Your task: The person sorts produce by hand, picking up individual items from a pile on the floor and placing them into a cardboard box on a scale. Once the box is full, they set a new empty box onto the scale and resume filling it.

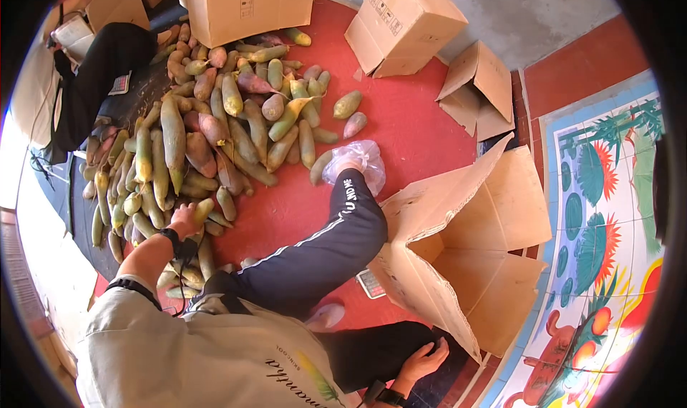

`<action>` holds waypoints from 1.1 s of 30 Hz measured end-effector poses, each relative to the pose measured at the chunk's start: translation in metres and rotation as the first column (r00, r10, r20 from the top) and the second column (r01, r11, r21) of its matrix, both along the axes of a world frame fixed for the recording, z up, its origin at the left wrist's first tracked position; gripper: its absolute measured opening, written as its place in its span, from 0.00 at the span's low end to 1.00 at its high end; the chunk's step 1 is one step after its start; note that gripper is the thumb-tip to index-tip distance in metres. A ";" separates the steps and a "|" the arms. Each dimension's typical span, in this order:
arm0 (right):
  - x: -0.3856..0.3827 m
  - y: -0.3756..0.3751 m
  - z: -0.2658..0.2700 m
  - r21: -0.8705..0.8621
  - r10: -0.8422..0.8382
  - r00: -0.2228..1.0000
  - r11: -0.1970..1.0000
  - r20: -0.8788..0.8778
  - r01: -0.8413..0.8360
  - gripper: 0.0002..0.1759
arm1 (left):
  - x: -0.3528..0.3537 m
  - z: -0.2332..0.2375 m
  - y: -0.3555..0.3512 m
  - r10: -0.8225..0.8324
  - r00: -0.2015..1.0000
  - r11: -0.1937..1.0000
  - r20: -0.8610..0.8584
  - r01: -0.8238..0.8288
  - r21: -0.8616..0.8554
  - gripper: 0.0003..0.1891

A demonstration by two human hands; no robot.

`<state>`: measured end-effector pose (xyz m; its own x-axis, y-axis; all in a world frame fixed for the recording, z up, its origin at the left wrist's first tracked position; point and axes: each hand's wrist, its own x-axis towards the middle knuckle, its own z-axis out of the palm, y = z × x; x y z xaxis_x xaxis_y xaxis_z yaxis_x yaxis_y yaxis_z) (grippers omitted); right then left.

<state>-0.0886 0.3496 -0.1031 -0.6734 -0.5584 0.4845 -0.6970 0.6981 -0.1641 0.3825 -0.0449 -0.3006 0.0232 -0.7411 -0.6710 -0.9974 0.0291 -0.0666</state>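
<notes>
My left hand [187, 222] reaches into a heap of green and reddish radishes [172, 139], its fingers closed around a green radish [204, 211]. More radishes lie on all sides of this hand, and some are under my forearm. Over by my dark-trousered knee, my right hand [424, 361] rests with its fingers loosely spread and nothing visible in it. Close to that hand stands a big cardboard box [472, 265] with its flaps spread. My bent leg stretches across the red floor, and a clear plastic bag [363, 163] covers the foot.
More cardboard boxes [404, 25] stand along the back. Another person [100, 79] in dark trousers sits beside the heap at upper left. A small calculator-like device [371, 284] lies between my leg and the open box. A painted tile wall [601, 250] runs along the right.
</notes>
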 end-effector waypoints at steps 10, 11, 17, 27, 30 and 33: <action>-0.001 -0.003 -0.002 -0.008 -0.035 0.999 0.999 0.024 0.035 0.15 | -0.070 0.049 -0.052 0.357 0.436 0.869 -0.826 -0.479 0.122 0.44; -0.001 -0.002 -0.002 -0.011 -0.040 0.999 0.999 0.031 0.040 0.15 | -0.075 0.040 -0.053 0.369 0.430 0.849 -0.824 -0.518 0.110 0.44; 0.001 0.000 -0.001 -0.026 -0.044 0.999 0.999 0.026 0.045 0.15 | -0.076 -0.019 -0.059 0.377 0.623 0.794 -0.685 -0.598 -0.107 0.42; -0.001 -0.002 -0.002 -0.005 -0.030 1.000 1.000 -0.004 0.030 0.14 | -0.062 -0.035 -0.076 0.019 0.681 0.830 -0.732 -0.418 -0.368 0.30; 0.003 -0.004 0.002 -0.008 -0.021 1.000 1.000 -0.006 0.021 0.14 | -0.073 0.017 -0.072 -0.043 0.754 0.796 -0.656 -0.370 -0.478 0.25; 0.008 -0.009 0.009 -0.010 -0.017 1.000 1.000 -0.002 0.017 0.14 | -0.060 0.026 -0.080 -0.342 0.821 0.623 -0.457 -0.166 -0.765 0.25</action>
<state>-0.0804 0.3404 -0.0941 -0.6817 -0.5423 0.4911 -0.6856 0.7079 -0.1700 0.3230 -0.1245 -0.2747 -0.2242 -0.9417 0.2507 -0.8604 0.3121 0.4028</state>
